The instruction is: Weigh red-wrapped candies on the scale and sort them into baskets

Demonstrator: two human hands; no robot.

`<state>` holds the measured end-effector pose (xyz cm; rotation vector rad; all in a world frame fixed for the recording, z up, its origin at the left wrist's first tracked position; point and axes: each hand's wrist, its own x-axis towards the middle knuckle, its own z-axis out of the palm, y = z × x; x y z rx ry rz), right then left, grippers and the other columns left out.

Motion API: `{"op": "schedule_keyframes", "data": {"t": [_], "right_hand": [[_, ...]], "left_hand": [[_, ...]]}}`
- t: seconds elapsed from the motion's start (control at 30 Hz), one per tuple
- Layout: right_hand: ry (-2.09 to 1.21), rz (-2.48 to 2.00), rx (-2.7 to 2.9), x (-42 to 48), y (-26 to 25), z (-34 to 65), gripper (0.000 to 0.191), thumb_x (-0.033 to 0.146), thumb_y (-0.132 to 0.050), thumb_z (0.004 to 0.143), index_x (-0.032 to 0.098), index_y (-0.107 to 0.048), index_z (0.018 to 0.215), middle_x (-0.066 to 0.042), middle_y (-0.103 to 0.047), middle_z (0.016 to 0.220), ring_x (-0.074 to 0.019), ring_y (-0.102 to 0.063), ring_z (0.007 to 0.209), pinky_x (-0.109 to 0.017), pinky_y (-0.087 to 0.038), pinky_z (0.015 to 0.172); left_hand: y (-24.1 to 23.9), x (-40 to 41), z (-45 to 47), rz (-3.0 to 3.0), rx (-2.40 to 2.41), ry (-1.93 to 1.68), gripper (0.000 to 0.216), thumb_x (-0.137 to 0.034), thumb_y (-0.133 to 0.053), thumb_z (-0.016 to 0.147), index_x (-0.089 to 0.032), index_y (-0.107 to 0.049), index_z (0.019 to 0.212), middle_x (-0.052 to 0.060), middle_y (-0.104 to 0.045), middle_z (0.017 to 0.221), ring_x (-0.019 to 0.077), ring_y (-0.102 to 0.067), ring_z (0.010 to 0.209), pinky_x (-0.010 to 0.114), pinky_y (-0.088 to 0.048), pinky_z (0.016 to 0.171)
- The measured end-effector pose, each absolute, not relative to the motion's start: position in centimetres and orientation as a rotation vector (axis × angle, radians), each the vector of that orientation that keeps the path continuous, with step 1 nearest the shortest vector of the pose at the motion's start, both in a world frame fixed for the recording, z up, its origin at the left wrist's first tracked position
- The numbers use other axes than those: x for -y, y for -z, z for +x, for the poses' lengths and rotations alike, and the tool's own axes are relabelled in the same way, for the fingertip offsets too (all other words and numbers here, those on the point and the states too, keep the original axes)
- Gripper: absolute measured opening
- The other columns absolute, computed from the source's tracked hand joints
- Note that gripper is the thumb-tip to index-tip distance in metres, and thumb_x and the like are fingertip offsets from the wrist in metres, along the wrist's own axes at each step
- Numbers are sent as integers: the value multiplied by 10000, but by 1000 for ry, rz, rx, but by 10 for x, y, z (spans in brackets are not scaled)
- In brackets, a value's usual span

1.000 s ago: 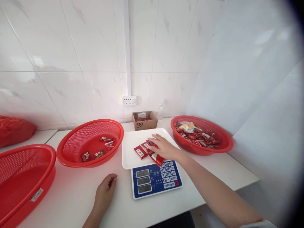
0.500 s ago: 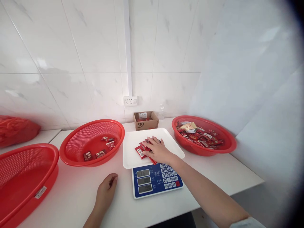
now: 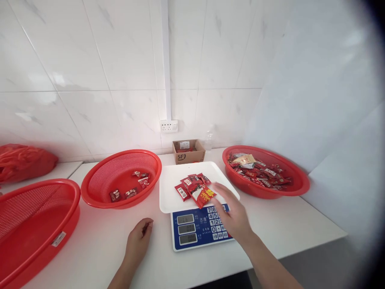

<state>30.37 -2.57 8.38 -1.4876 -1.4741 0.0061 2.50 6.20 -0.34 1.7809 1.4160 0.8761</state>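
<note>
Right hand (image 3: 233,214) opened and empty above the scale (image 3: 188,229) keypad; snack packets (image 3: 195,189) released on the white tray (image 3: 171,180).

The left hand (image 3: 138,241) is curled on the table (image 3: 96,241); whether anything is held cannot be told. The packets are judged light, soft and slippery-filmed; each is best pinched at a sealed end. A mesh basket (image 3: 102,176) is placed left of the tray, a fuller basin (image 3: 264,193) right.

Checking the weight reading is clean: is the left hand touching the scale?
Apart. The head view shows bare white table between the left hand and the scale.
</note>
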Motion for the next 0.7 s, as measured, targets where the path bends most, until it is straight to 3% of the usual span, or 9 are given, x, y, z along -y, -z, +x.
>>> {"op": "schedule_keyframes", "data": {"t": [0.07,0.17,0.27,0.33,0.53,0.63,0.7], "right_hand": [[27,-1562,1092,43,-60,321,333,398,-469,844,202,-577,1090,-101,-613,1114,-227,-541,1074,-404,-397,955],[-58,-1683,676,65,-23,350,447,491,-498,782,174,-548,1093,-113,-624,1051,-238,-580,975,-397,-434,885],[-165,-1841,574,80,5,375,529,563,-494,711,171,-566,1058,-107,-624,1034,-242,-585,914,-399,-434,855],[-215,-1905,545,86,16,386,557,585,-477,685,170,-573,1044,-106,-620,1036,-239,-583,887,-393,-440,833],[-233,-1895,571,87,29,394,562,599,-471,696,183,-560,1063,-91,-622,1029,-227,-585,873,-374,-448,808],[-236,-1908,599,87,29,392,543,593,-468,708,187,-568,1053,-84,-632,1007,-223,-588,867,-364,-455,796],[-225,-1904,610,87,28,391,528,585,-472,712,186,-574,1042,-84,-638,998,-221,-592,863,-355,-462,783]], "left_hand": [[-2,-57,23,1801,-1435,-891,234,-406,-458,769,-234,-609,815,16,-675,774,193,-632,689,307,-519,647],[-27,-51,11,1944,-1567,-1046,270,-433,-439,785,-244,-597,894,41,-671,874,206,-625,729,306,-518,600],[-72,-59,-11,2132,-1801,-1375,322,-452,-417,807,-225,-568,978,88,-625,1002,259,-580,954,383,-493,801],[-103,-75,-30,2217,-1967,-1394,366,-458,-423,810,-212,-554,1046,102,-584,1084,286,-507,1087,430,-428,913],[-139,-137,-84,2372,-2289,-747,547,-476,-388,829,-120,-423,1243,178,-436,1300,317,-333,1264,478,-290,1020],[-130,-162,-109,2175,-2393,-406,713,-577,-388,798,-114,-319,1337,240,-356,1358,414,-286,1276,553,-335,934],[-123,-178,-123,2047,-2419,-308,799,-620,-423,759,-96,-308,1350,280,-417,1298,470,-359,1211,555,-397,841]]}}
